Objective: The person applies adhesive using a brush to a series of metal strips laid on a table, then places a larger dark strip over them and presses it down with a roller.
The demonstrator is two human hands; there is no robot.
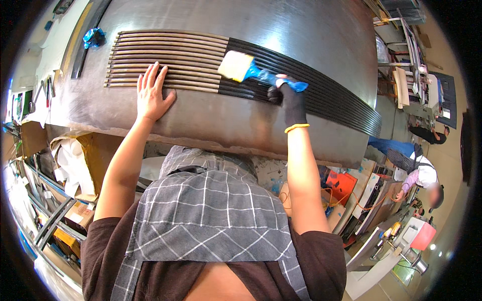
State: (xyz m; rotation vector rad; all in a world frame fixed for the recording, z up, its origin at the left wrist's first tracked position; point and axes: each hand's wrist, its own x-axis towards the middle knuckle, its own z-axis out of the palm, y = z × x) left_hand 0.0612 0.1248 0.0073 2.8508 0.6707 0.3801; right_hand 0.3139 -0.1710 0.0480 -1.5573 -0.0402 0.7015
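Here, our bare left hand point(154, 95) lies flat, fingers spread loosely on the strips point(186, 57), pointing far and gripping nothing; our gloved right hand point(290, 100) has its fingers closed round a brush point(253, 72). The brush is over the strips' middle, bristles left, handle right and nearer. The strips run left to right along the counter point(226, 120); a blue bundle point(94, 38) sits beside their far-left end.

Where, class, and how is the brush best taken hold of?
Probably by its blue-wrapped handle, from the right: the pale bristles point left over the rods, while the handle runs rightward into the gloved right hand.
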